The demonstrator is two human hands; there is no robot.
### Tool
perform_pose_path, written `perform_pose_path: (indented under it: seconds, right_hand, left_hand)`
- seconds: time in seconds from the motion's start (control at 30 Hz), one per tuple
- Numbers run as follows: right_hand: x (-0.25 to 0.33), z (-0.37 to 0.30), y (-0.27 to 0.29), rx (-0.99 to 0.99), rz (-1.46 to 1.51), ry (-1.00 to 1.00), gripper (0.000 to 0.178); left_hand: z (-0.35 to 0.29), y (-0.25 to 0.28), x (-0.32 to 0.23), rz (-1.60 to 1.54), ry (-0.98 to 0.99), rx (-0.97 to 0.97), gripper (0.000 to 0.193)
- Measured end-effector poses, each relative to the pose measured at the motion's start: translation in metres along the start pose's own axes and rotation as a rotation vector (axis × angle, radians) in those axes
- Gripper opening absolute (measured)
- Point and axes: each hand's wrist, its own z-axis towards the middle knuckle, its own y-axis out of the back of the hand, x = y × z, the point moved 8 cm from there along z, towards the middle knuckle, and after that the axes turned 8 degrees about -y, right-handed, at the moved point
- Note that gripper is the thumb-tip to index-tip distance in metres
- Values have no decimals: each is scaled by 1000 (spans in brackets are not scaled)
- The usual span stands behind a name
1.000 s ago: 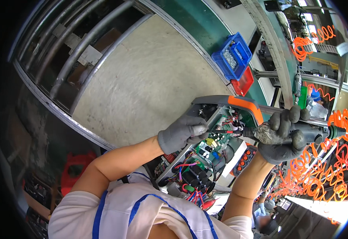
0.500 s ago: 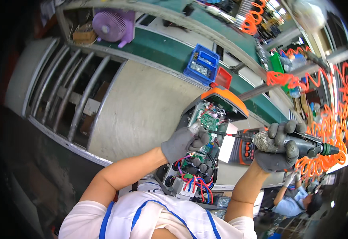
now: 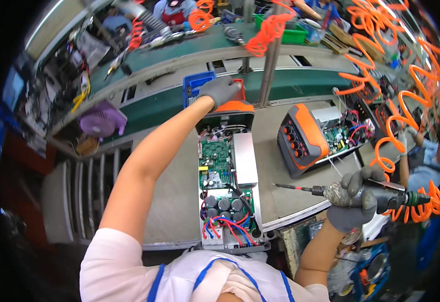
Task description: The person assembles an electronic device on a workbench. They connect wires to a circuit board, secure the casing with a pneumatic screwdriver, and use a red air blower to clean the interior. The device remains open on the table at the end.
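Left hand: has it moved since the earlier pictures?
Yes. The left hand has moved forward, from over the circuit board toward the blue bin, which it now partly hides.

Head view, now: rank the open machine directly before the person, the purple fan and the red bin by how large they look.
1. Open machine
2. Purple fan
3. Red bin, judged by its visible part; the left hand partly covers it

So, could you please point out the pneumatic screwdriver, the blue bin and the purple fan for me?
Pneumatic screwdriver (image 3: 390, 199): head view, on its dark body behind the grip.
Blue bin (image 3: 198, 78): head view, on its far wall.
Purple fan (image 3: 98, 122): head view, on its round grille.
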Motion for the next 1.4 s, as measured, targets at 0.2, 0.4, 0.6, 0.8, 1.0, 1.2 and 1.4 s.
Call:
perform_pose_path:
  seconds: [0.2,0.4,0.6,0.8,1.0,1.2,1.4]
  right_hand:
    - [-14,-19,103,-257,108,-9,50]
    - [-48,-50,169,-458,172,0,44]
    - [-101,-73,215,-649,198,-23,42]
    - [-151,-87,231,-838,238,-24,40]
    - [-193,-69,201,-829,119,-88,47]
    - [-256,-54,204,-882,217,-125,43]
    - [-317,-51,205,-909,424,-201,34]
  left_hand:
    - [68,-104,48,151,35,404,50]
    - [71,-123,64,29,0,464,43]
    - [52,-123,25,-165,36,426,31]
    - [34,-126,39,-264,121,375,32]
    - [30,-138,48,-261,144,396,35]
    - [10,-137,69,-308,225,345,36]
    - [-7,-115,91,-205,212,280,41]
